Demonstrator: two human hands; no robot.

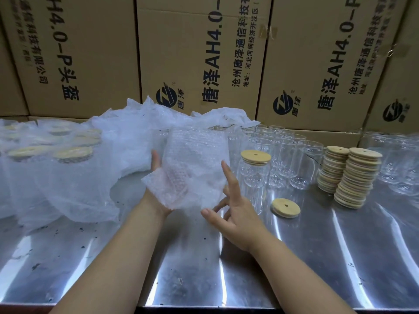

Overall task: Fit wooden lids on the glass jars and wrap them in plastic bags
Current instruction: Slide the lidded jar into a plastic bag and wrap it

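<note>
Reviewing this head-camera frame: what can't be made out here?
All in the head view:
- Whether the clear bubble-wrap bag holds a jar: its cloudy film blurs the inside.
- The fingers of the left hand: they are behind that bag, so the grip is unclear.
- How many wrapped wooden-lidded jars there are: bubble film covers them and the left edge cuts them off.
- How many bare glass jars there are: the right edge cuts them off.

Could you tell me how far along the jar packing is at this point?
Done: several wrapped jars with lids sit on the left. In hand: the left hand holds a bubble bag that looks empty, the right hand open beside it; one lidded jar stands waiting. Left: many open jars, two lid stacks and a loose lid.
</note>
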